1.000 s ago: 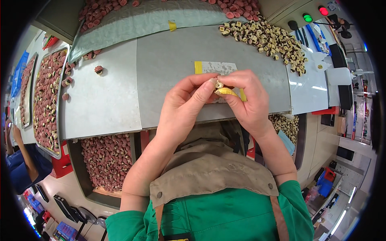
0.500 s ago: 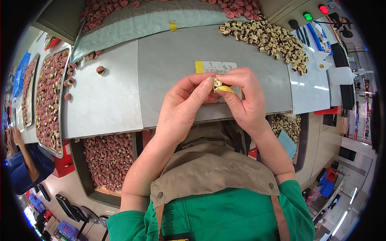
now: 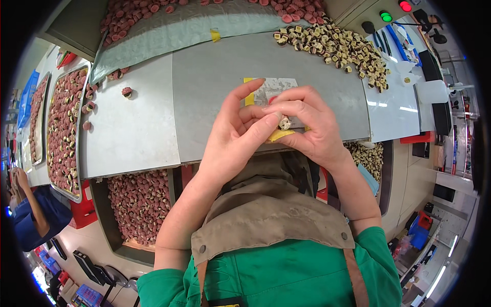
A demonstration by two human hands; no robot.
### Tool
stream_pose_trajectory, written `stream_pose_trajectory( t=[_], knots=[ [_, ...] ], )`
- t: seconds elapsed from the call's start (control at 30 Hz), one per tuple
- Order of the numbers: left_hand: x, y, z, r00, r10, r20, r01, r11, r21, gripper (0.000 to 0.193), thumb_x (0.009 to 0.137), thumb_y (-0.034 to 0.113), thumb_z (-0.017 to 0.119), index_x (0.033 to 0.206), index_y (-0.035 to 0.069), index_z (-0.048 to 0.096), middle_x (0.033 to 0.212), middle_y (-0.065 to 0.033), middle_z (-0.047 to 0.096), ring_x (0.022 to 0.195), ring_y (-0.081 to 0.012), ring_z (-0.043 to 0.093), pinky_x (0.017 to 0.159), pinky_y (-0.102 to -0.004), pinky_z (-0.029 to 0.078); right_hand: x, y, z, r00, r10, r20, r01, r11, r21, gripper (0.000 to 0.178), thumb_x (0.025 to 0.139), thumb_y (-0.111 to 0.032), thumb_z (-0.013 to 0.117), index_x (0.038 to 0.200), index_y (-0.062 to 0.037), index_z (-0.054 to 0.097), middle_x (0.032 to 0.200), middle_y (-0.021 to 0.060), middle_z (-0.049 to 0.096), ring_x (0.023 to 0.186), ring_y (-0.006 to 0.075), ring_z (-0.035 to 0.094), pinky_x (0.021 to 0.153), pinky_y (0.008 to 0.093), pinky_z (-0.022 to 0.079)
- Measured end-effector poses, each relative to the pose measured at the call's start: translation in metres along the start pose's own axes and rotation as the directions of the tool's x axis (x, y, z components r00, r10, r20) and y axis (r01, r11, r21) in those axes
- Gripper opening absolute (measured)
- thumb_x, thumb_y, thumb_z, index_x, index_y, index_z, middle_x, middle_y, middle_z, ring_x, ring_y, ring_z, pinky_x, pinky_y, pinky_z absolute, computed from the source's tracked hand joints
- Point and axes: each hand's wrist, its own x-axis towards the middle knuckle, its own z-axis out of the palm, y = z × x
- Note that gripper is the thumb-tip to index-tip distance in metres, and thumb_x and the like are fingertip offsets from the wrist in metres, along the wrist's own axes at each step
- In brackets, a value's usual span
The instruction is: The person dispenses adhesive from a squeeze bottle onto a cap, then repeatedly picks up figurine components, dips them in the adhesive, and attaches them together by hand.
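Note:
My left hand (image 3: 236, 134) and my right hand (image 3: 318, 128) meet over the near edge of the grey worktop. Between them is a small cream-faced piece (image 3: 285, 123), with my left thumb pressed against it and my right thumb and fingers closed around it. My left forefinger is raised and points away. Yellow tape (image 3: 281, 135) wraps my right thumb. A bit of something pink (image 3: 272, 99) shows by my right fingers, mostly hidden. Beyond my hands lies a worn pale plate (image 3: 273, 84) with a yellow strip.
Small cream-and-dark pieces (image 3: 353, 48) are heaped at the far right. Pink ridged caps (image 3: 146, 9) lie on a pale cloth (image 3: 163, 37) at the back. A metal tray (image 3: 77, 128) of capped pieces stands left. Drawers below hold capped pieces (image 3: 138, 204) and cream pieces (image 3: 368, 159). A person (image 3: 38, 212) sits far left.
Both hands have come slightly nearer to me. My left forefinger has lifted off the cream piece, which has turned in my fingers. A pink thing now shows by my right fingers.

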Motion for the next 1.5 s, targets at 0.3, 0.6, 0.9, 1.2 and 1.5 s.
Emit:
stream_pose_trajectory(
  t=[0.3, 0.6, 0.9, 1.2, 1.5],
  knots=[
    [-0.002, -0.015, 0.01, 0.983, 0.182, 0.003, -0.181, 0.976, 0.124, 0.073, 0.083, -0.002, 0.064, 0.144, 0.003, 0.023, 0.098, -0.0069, 0.059, 0.093, -0.0117, 0.059, 0.085, -0.026, 0.048, 0.005, 0.002, 0.009, 0.993, 0.031, -0.117, -0.016, 0.992, 0.122, 0.028, 0.066, -0.006, 0.076, 0.091, -0.0116, 0.066, 0.093, 0.0016, 0.058, 0.086, 0.0226, 0.054, 0.076, 0.0343, 0.045],
    [-0.004, -0.021, 0.0, 0.978, 0.209, 0.013, -0.209, 0.966, 0.153, 0.067, 0.085, -0.002, 0.063, 0.142, 0.003, 0.027, 0.096, -0.0067, 0.059, 0.091, -0.0103, 0.059, 0.082, -0.0236, 0.049, 0.007, 0.009, 0.026, 0.975, -0.101, -0.196, 0.106, 0.994, 0.016, 0.025, 0.063, -0.003, 0.075, 0.083, -0.0104, 0.061, 0.086, 0.0022, 0.057, 0.08, 0.0233, 0.054, 0.072, 0.0341, 0.044],
    [0.003, -0.016, 0.012, 0.985, 0.172, -0.017, -0.167, 0.974, 0.151, 0.065, 0.085, 0.0, 0.062, 0.14, 0.003, 0.028, 0.096, -0.007, 0.061, 0.091, -0.0103, 0.06, 0.08, -0.0221, 0.049, 0.003, 0.01, 0.018, 0.982, -0.052, -0.181, 0.057, 0.998, 0.023, 0.025, 0.073, -0.007, 0.074, 0.092, -0.0079, 0.058, 0.091, 0.0071, 0.059, 0.085, 0.0238, 0.058, 0.074, 0.0338, 0.05],
    [0.028, 0.036, -0.036, 0.934, 0.354, 0.046, -0.14, 0.243, 0.96, 0.036, 0.083, 0.009, 0.069, 0.116, 0.004, 0.057, 0.089, -0.0073, 0.062, 0.085, -0.0195, 0.061, 0.078, -0.032, 0.05, 0.003, 0.036, -0.039, 0.988, 0.113, -0.104, -0.134, 0.965, -0.226, 0.04, 0.075, -0.015, 0.074, 0.111, -0.0079, 0.058, 0.114, 0.0109, 0.056, 0.107, 0.0307, 0.053, 0.093, 0.0401, 0.042],
    [0.083, 0.098, -0.087, 0.73, 0.622, 0.284, -0.08, -0.334, 0.939, 0.039, 0.082, 0.017, 0.068, 0.119, 0.006, 0.059, 0.111, -0.0151, 0.056, 0.103, -0.0326, 0.054, 0.088, -0.0408, 0.044, 0.018, 0.086, -0.095, 0.949, 0.172, -0.263, -0.278, 0.848, -0.451, 0.022, 0.082, -0.003, 0.064, 0.104, -0.0032, 0.057, 0.103, 0.0126, 0.058, 0.094, 0.0294, 0.058, 0.081, 0.0368, 0.048]
  ],
)
